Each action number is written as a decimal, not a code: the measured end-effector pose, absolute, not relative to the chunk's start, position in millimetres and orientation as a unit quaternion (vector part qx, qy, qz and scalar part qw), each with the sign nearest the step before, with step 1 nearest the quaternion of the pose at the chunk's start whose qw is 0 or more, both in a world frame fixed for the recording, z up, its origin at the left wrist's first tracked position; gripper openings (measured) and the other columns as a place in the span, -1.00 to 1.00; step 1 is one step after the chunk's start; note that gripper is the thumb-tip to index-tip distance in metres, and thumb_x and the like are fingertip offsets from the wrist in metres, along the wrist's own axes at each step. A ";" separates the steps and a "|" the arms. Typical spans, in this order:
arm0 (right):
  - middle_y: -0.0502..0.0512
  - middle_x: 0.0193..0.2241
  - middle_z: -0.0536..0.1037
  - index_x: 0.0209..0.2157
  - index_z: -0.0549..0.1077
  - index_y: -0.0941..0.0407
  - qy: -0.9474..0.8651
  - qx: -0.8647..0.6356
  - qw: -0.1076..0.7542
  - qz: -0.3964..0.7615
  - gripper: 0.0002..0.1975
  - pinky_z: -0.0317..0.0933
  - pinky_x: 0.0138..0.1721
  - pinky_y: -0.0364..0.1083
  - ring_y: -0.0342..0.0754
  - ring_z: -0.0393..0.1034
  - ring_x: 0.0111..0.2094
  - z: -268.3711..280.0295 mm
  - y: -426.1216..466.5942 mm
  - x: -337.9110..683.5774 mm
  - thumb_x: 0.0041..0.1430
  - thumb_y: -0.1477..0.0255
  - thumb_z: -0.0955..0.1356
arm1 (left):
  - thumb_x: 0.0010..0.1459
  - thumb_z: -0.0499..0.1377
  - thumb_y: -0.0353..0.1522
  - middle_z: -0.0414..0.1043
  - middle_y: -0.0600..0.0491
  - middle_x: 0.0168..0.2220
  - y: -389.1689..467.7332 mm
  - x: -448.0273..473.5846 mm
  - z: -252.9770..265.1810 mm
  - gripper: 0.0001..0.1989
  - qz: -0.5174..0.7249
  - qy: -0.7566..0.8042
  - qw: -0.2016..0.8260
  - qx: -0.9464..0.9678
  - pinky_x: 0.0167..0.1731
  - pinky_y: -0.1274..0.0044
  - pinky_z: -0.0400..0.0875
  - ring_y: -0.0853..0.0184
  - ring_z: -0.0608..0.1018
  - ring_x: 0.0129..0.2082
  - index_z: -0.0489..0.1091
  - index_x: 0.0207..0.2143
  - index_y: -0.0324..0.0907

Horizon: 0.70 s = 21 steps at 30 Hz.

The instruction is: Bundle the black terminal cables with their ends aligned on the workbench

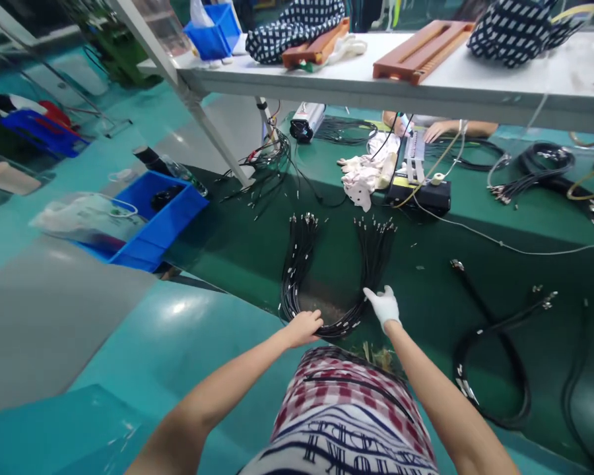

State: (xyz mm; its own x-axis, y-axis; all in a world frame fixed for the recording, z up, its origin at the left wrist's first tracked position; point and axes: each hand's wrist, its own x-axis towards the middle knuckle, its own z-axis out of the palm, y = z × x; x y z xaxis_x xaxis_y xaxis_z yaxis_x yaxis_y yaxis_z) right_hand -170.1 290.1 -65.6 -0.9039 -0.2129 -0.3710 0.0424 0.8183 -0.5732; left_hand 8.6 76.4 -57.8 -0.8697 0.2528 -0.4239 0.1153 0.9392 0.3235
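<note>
A U-shaped bundle of thin black cables (290, 293) lies on the green work surface, its two ends with small metal terminals pointing away from me. My bare left hand (304, 328) is closed on the bottom of the curve, at its left part; its lower fingers are hidden. On the right side of the bend, my right hand (385, 307) wears a white glove. Its thumb and fingers are spread apart, the thumb touching the outer edge of the cables.
A blue bin (151, 218) with a plastic bag stands at the left edge. Other coiled cables (517, 359) lie to my right. Beyond are a black device (420, 194), a crumpled cloth (363, 175) and another person's hands (438, 130). A white shelf (356, 82) crosses above.
</note>
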 end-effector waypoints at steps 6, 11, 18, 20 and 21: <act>0.29 -0.07 0.45 0.17 0.32 0.23 0.917 -0.061 0.217 -0.329 -0.36 0.26 -0.04 -0.03 0.14 0.40 -0.07 -56.9 243.7 -214.4 0.01 0.40 0.37 | 0.17 0.18 -0.22 0.37 -0.01 -0.20 117.6 9.4 -50.8 -0.75 0.166 0.962 0.213 0.030 -0.17 0.44 0.39 0.24 0.48 -0.18 0.33 -0.19 -0.20; 0.27 -0.01 0.37 0.17 0.31 0.23 0.906 -0.073 0.191 -0.372 -0.38 0.27 -0.04 -0.04 0.05 0.41 -0.15 -53.2 256.6 -235.0 0.06 0.35 0.37 | 0.08 0.24 -0.06 0.28 -0.12 0.04 153.5 -10.3 -47.5 -0.39 0.199 0.968 0.153 -0.031 0.04 0.27 0.28 0.11 0.36 0.04 0.22 0.07 -0.21; 0.31 0.03 0.36 0.09 0.36 0.24 0.866 -0.040 0.191 -0.461 -0.43 0.23 0.06 0.02 0.08 0.41 -0.11 -57.5 318.9 -199.3 0.11 0.21 0.33 | 0.12 0.24 -0.39 0.40 -0.11 -0.13 135.0 -1.6 -46.9 -0.71 0.273 0.950 0.151 -0.007 -0.05 0.29 0.33 0.12 0.43 -0.06 0.36 -0.09 -0.24; 0.31 0.02 0.39 0.06 0.38 0.23 0.848 -0.021 0.204 -0.489 -0.44 0.20 0.08 0.06 0.11 0.39 -0.07 -55.8 336.6 -181.3 0.10 0.19 0.33 | 0.17 0.16 -0.44 0.42 -0.13 -0.15 134.2 -1.4 -46.2 -0.80 0.304 0.941 0.148 -0.012 -0.06 0.29 0.34 0.12 0.46 -0.09 0.39 -0.13 -0.27; 0.30 0.00 0.41 0.04 0.39 0.23 0.837 -0.012 0.214 -0.504 -0.45 0.18 0.10 0.07 0.13 0.38 -0.04 -54.6 344.2 -172.7 0.09 0.18 0.34 | 0.19 0.13 -0.45 0.43 -0.14 -0.13 135.4 -2.1 -43.9 -0.80 0.322 0.936 0.143 -0.017 -0.04 0.29 0.34 0.13 0.46 -0.08 0.39 -0.12 -0.27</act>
State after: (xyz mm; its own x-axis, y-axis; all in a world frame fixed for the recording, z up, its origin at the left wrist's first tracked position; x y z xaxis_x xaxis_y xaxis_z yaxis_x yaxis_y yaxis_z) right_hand -172.7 344.2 -54.6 -0.9084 -0.2349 -0.3458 0.1961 0.4911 -0.8487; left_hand -2.1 135.4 -43.9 -0.9587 0.0610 -0.2778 -0.1229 0.7921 0.5979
